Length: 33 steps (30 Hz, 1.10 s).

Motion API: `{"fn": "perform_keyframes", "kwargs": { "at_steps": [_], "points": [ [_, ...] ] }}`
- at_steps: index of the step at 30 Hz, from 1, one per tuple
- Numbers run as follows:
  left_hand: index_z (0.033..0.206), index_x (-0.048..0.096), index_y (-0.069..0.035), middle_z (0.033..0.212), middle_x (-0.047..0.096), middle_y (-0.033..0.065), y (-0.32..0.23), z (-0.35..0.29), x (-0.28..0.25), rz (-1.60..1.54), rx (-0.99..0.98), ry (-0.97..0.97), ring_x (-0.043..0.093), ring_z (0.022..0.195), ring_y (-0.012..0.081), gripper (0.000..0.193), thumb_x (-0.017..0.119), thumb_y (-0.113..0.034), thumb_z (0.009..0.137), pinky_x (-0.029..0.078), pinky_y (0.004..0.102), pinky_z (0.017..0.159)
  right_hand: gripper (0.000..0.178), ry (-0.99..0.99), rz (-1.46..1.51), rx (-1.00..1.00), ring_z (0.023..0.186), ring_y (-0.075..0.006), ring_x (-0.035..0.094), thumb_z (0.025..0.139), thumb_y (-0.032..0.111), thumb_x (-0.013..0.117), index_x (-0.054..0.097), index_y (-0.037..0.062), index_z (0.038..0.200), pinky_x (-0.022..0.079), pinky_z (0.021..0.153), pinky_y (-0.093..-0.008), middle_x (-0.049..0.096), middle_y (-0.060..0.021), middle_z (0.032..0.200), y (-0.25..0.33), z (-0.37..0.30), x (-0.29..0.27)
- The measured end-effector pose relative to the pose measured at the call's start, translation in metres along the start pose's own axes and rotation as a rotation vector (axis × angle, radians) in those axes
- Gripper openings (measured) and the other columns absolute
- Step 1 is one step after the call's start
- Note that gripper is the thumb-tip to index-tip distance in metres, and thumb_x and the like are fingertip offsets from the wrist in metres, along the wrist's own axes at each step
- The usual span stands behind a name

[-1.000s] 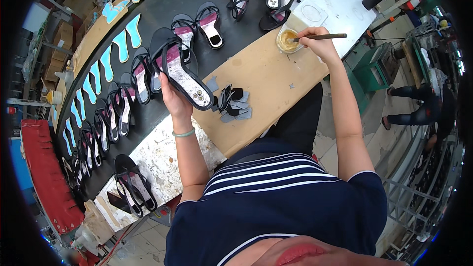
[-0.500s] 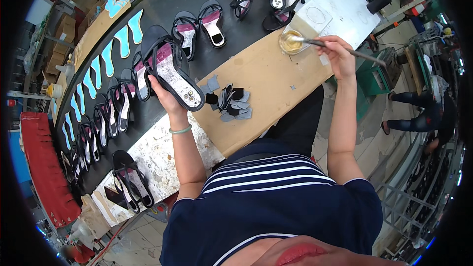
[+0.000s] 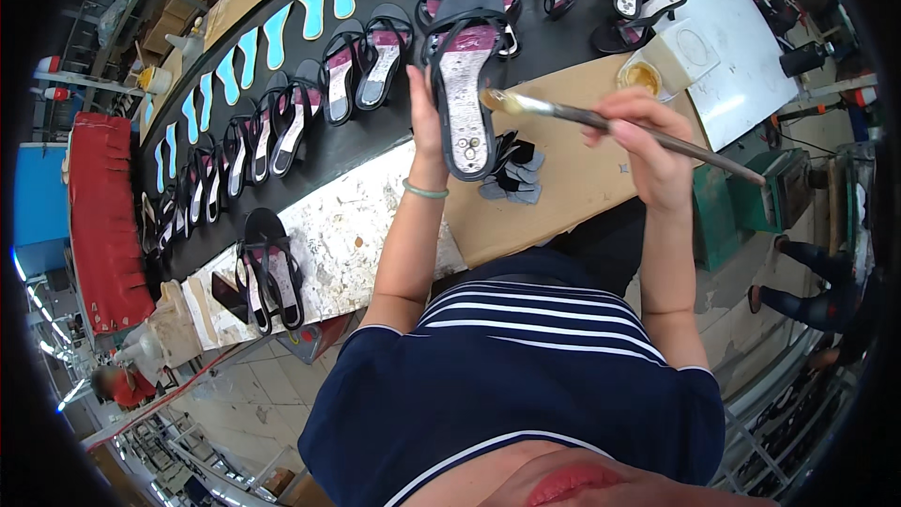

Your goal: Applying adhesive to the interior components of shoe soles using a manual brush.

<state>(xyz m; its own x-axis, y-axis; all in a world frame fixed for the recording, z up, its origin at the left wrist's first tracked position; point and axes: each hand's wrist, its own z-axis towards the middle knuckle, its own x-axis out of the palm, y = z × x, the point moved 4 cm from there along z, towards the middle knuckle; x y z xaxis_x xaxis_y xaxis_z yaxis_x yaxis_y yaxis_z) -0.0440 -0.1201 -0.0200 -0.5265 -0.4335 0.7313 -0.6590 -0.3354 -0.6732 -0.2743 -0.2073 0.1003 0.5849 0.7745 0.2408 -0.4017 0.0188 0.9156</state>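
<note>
One black sandal is held along its edge in the grasp of the left hand, pale inner side facing up; one long brush is pinched in the right hand, its tip at the sandal, contact not certain. Yellow paste is placed just beyond the right grip. For even cover, the sandal is best held steady, the strokes light.
</note>
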Motion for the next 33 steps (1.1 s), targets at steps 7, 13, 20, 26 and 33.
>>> {"fn": "perform_keyframes", "kwargs": {
  "at_steps": [7, 13, 20, 26, 33],
  "points": [
    [0.129, 0.054, -0.005, 0.104, 0.068, 0.0096, -0.002, -0.011, 0.014, 0.048, -0.079, 0.055, 0.068, 0.086, 0.0169, 0.073, 0.018, -0.063, 0.101, 0.058, 0.0288, 0.072, 0.011, -0.124, -0.396, -0.111, 0.084, -0.0115, 0.064, 0.084, -0.003, 0.067, 0.070, -0.0039, 0.095, 0.051, 0.071, -0.0244, 0.066, -0.0088, 0.097, -0.038, 0.035, 0.029],
    [0.125, 0.057, 0.000, 0.105, 0.069, 0.0126, -0.002, -0.013, 0.018, 0.013, -0.099, 0.113, 0.069, 0.088, 0.0184, 0.083, 0.017, -0.068, 0.098, 0.058, 0.0293, 0.072, 0.010, -0.005, -0.496, -0.173, 0.088, -0.0118, 0.063, 0.085, -0.002, 0.068, 0.071, -0.0026, 0.095, 0.050, 0.076, -0.0237, 0.067, -0.0081, 0.099, -0.050, 0.048, 0.032],
    [0.129, 0.052, 0.004, 0.105, 0.068, 0.0181, -0.001, -0.014, 0.011, 0.024, -0.192, 0.093, 0.070, 0.070, 0.0219, 0.093, 0.021, -0.076, 0.092, 0.059, 0.0303, 0.056, 0.010, 0.110, -0.406, -0.009, 0.077, -0.0083, 0.062, 0.086, 0.002, 0.066, 0.072, -0.0015, 0.094, 0.050, 0.069, -0.0223, 0.067, -0.0034, 0.091, -0.055, 0.069, 0.017],
    [0.129, 0.053, 0.005, 0.105, 0.068, 0.0192, -0.003, -0.015, 0.004, 0.013, -0.230, 0.151, 0.069, 0.067, 0.0222, 0.094, 0.024, -0.076, 0.092, 0.059, 0.0303, 0.054, 0.010, 0.151, -0.353, 0.028, 0.069, -0.0069, 0.062, 0.084, 0.007, 0.068, 0.073, 0.0019, 0.090, 0.049, 0.064, -0.0217, 0.068, -0.0019, 0.075, -0.060, 0.089, 0.008],
    [0.128, 0.054, 0.004, 0.101, 0.070, 0.0184, -0.005, -0.016, 0.003, 0.058, -0.201, 0.086, 0.069, 0.063, 0.0219, 0.092, 0.026, -0.076, 0.092, 0.059, 0.0293, 0.053, 0.011, 0.234, -0.195, 0.234, 0.068, -0.0117, 0.065, 0.080, 0.000, 0.067, 0.071, -0.0022, 0.090, 0.053, 0.065, -0.0248, 0.071, -0.0076, 0.079, -0.050, 0.104, 0.010]
  ]
}}
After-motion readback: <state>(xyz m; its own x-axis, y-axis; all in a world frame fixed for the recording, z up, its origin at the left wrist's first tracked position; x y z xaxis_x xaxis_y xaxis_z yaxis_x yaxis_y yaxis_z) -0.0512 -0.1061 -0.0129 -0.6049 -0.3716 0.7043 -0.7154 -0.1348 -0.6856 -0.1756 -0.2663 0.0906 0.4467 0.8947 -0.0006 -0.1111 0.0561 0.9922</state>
